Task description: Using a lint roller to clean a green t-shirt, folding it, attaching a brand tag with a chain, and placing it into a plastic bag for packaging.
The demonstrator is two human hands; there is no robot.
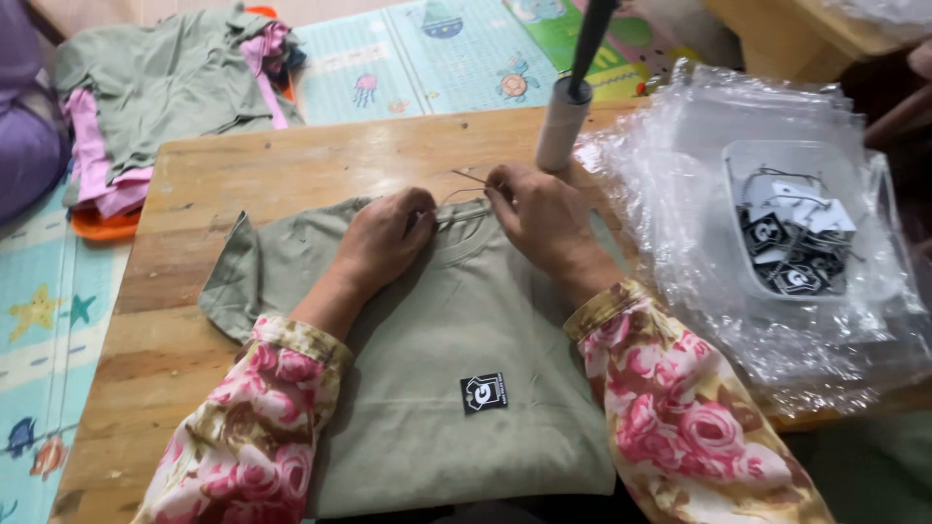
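Note:
An olive-green T-shirt point(456, 330) lies flat on the wooden table point(194, 184), its collar pointing away from me. My left hand point(386, 236) rests on the collar, fingers pinched on the fabric. My right hand point(532, 212) is at the collar too, pinching a thin dark string point(468, 178) that loops above the neckline. A small black square tag point(482, 392) lies on the shirt's chest, closer to me. Both of my sleeves are floral pink.
A pile of clear plastic bags point(699, 252) covers the table's right side, with a clear tub of black-and-white tags point(794, 243) on it. A lint roller point(563, 121) stands behind the collar. Folded garments point(155, 87) lie on a patterned play mat at the upper left.

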